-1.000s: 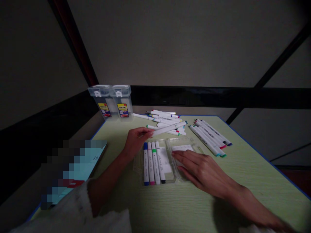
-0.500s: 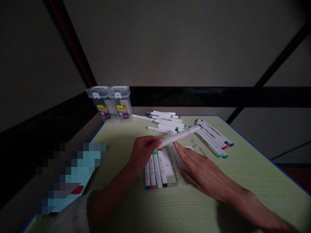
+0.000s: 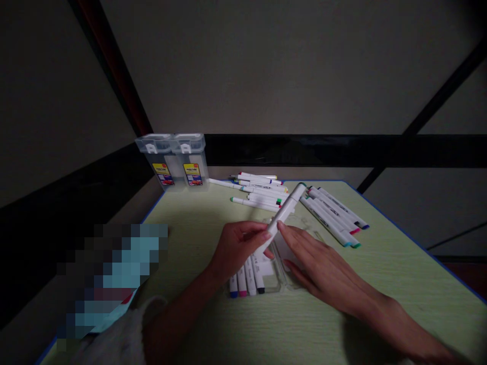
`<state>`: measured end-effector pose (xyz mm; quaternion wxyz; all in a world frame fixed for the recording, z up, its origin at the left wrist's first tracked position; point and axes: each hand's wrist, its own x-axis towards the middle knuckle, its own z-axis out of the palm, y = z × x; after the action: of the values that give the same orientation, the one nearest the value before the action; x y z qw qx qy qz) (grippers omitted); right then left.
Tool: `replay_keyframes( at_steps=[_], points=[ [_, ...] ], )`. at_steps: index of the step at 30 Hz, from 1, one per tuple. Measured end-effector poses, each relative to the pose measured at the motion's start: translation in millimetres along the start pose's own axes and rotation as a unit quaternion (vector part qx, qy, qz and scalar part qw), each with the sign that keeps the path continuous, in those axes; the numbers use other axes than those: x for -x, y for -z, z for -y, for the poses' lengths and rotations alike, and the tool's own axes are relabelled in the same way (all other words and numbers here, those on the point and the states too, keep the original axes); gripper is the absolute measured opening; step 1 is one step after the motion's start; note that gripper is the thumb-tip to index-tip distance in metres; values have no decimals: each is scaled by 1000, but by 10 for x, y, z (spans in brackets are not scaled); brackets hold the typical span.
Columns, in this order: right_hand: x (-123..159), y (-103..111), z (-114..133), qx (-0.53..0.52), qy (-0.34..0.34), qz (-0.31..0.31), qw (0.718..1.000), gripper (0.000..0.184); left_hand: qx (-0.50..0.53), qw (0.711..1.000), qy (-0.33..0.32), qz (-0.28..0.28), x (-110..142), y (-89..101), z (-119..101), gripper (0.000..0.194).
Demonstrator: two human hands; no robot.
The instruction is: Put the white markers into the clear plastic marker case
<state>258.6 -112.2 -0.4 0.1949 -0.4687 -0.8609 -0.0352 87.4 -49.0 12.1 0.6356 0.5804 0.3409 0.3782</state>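
My left hand pinches a white marker by its near end; the marker points up and away to the right, a dark green cap at its far tip. My right hand lies over the right half of a clear plastic marker case, fingers stretched out, the fingertips touching the marker near my left fingers. Under my left hand, several markers with blue, pink and black ends lie side by side in the case's left half.
A loose pile of white markers lies at the table's far middle, and a neat row of markers at the far right. Two clear upright boxes with yellow labels stand at the far left corner. A blurred blue item lies left.
My left hand has carried the marker toward me, over the case, and tilted it more upright. My right hand rose off the case's lid so its fingertips meet the marker.
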Motion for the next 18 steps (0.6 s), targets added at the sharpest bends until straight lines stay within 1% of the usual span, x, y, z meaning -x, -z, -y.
replay_keyframes(
  at_steps=[3,8,13,18],
  points=[
    [-2,5,2,-9,3,0,1000,63,11,1000,6,14,4,-4,8,18],
    [-1,12,-3,-25,7,-1,1000,64,15,999,28,28,2,-12,39,28],
    [0,13,2,-32,7,16,999,61,-42,999,-10,7,-19,-7,89,28],
    [1,20,21,-28,18,9,999,57,-57,998,-26,28,-16,3,97,28]
  ],
)
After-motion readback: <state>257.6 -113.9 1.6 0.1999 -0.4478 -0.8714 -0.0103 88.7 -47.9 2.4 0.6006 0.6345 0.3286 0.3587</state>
